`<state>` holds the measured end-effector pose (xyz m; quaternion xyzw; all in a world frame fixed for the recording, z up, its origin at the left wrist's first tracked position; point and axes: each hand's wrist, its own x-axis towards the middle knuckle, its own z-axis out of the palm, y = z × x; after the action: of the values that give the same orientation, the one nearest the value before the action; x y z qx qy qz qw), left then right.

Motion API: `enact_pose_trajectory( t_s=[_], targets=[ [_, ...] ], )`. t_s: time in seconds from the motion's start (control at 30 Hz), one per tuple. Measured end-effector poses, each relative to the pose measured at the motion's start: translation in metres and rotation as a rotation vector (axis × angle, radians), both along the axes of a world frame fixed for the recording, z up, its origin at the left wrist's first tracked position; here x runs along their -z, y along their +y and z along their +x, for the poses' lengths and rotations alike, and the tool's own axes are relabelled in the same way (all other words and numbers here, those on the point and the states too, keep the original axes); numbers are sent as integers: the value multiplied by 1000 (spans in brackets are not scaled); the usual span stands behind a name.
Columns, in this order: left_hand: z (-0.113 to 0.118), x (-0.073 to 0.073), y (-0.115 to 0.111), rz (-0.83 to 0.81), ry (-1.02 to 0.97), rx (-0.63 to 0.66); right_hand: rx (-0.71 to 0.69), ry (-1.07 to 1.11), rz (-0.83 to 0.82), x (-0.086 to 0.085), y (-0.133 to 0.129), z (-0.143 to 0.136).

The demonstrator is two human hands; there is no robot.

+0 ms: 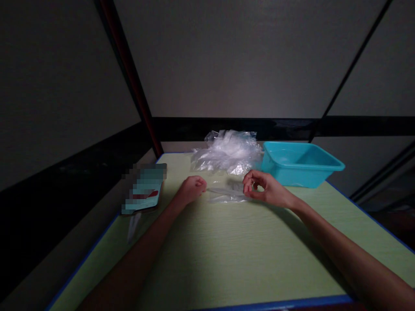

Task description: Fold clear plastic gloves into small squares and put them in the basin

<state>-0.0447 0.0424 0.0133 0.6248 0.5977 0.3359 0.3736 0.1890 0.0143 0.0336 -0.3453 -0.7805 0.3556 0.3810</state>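
My left hand [193, 188] is closed, its fingertips pinched at the left end of a thin whitish strip [222, 191]; I cannot make out what kind of thing the strip is. Beneath and around the strip, a small clear plastic bag [228, 198] lies flat on the table. Across from it, my right hand [267, 189] has curled fingers with thumb and fingertips at the right edge of the bag, partly hiding that edge. Just behind both hands sits a crumpled heap of clear plastic bags [228, 151].
A turquoise plastic basin [292, 175] stands at the back right of the light green table [227, 250]. To the left lies a phone-like device [147, 190], partly pixelated, with a pale strip [132, 226] in front. The table has blue edges; panelled walls close it in behind and left.
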Motion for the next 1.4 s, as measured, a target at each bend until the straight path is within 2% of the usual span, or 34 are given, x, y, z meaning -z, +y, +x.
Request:
enact_pose_trajectory(
  t_s=[0.27, 0.53, 0.87, 1.03, 1.23, 1.3, 1.4],
  targets=[
    [-2, 2, 2, 8, 4, 0, -246, -156, -112, -10, -8, 13],
    [-3, 0, 0, 9, 0, 5, -323, -354, -188, -20, -16, 20],
    [1, -3, -2, 4, -59, 28, -431, -416, -267, -16, -18, 24],
    [15, -11, -13, -68, -139, 139, -446, -444, -280, -14, -18, 23],
    [36, -16, -33, -292, -464, 416, -429, -461, -277, -15, -19, 23],
    [39, -15, -36, -351, -472, 442, -422, -463, -267, -16, -19, 23],
    [37, -11, -36, -391, -427, 413, -420, -458, -280, -16, -19, 24]
  ],
)
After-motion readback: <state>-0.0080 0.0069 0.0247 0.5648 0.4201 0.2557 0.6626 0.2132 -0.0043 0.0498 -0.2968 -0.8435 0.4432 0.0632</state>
